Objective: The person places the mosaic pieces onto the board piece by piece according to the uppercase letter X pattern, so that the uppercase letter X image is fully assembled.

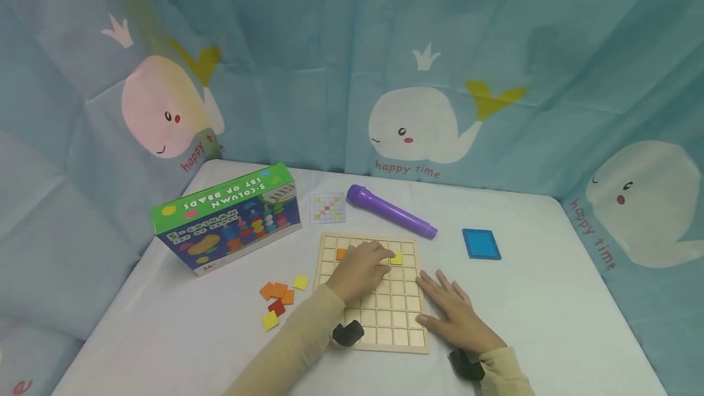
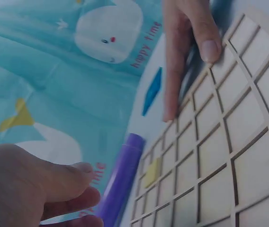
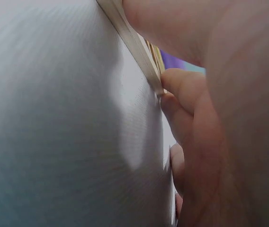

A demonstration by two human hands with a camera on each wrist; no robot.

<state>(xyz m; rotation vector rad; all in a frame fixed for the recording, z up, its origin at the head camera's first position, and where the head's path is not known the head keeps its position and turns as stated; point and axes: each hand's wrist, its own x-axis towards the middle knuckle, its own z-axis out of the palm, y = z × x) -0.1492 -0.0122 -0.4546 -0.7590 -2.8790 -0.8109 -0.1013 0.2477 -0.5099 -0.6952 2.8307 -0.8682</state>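
Observation:
A wooden grid board [image 1: 384,336] lies on the table with its raised lines forming square cells. My left hand [image 1: 360,267] reaches over its upper part, index fingertip right at a yellow square tile [image 1: 397,258] set in an upper cell. In the left wrist view that yellow tile [image 2: 152,172] lies in the grid, and the thumb and fingers [image 2: 73,182] show nothing between them. Partly covered by the left hand, an orange tile [image 1: 341,254] sits in the upper left of the board. My right hand [image 1: 459,319], fingers spread, touches the board's right edge [image 3: 139,52] with thumb and fingertips.
Loose orange tiles [image 1: 279,290], yellow tiles [image 1: 270,321] and a red tile [image 1: 277,307] lie left of the board. Behind are a bead-set box [image 1: 236,219], a pattern card [image 1: 327,208] and a purple microphone-shaped stick [image 1: 393,211]. A blue square [image 1: 481,244] lies at the right.

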